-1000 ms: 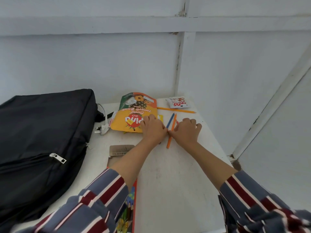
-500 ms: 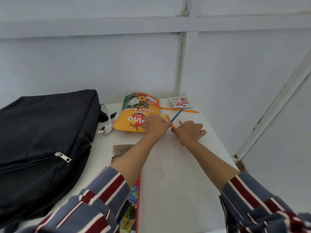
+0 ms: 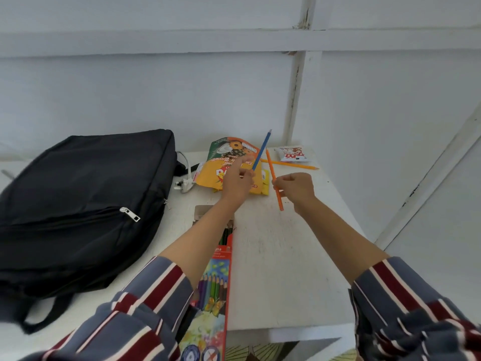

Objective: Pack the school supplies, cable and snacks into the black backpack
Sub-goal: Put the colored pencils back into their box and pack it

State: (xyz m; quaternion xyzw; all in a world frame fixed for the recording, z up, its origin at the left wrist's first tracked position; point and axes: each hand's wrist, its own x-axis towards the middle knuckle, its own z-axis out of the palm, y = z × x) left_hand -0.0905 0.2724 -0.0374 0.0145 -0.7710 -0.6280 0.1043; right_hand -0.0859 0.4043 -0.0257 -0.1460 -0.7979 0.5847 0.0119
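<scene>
Your black backpack (image 3: 78, 204) lies flat on the left of the table (image 3: 273, 256), and its zipper appears closed. Your left hand (image 3: 236, 182) pinches the blue pencil (image 3: 261, 149) at its lower end, tip raised. Your right hand (image 3: 295, 190) is curled around the orange pencil (image 3: 274, 178) mid-shaft, evidently gathering loose pencils for packing. Both pencils look slim and intact.

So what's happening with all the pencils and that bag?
The person's left hand pinches a blue pencil and the right hand grips an orange pencil over the white table. The open pencil box lies under the left arm. The black backpack lies alongside; a snack bag, small packet and yellow-orange pencil lie at the back.
</scene>
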